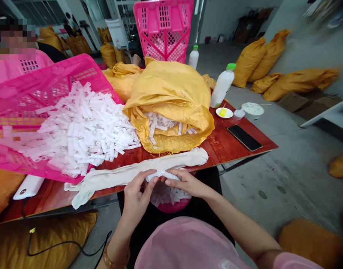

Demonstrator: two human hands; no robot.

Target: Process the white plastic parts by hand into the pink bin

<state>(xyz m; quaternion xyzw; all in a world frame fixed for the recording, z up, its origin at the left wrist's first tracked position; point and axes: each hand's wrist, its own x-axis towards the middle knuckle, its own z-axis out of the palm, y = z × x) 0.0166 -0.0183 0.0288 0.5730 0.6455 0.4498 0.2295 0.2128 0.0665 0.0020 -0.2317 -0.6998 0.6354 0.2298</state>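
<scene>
Both L hand point(135, 192) & R hand point(190, 184) grip wht tube pcs point(169, 175) w/ fingers point(149, 189), nr pink tub point(172, 207).

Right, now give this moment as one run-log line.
left hand: holds white tubing | right hand: holds white tubing | below: pink container, white pieces | on table: yellow sack, phone

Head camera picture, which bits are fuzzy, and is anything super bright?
Head view: the bottom-right orange sack looks blurry, while the left hand and right hand look clearer; head view: the heaped white tubes look very bright, and blocky squares cover a top-left patch.
</scene>
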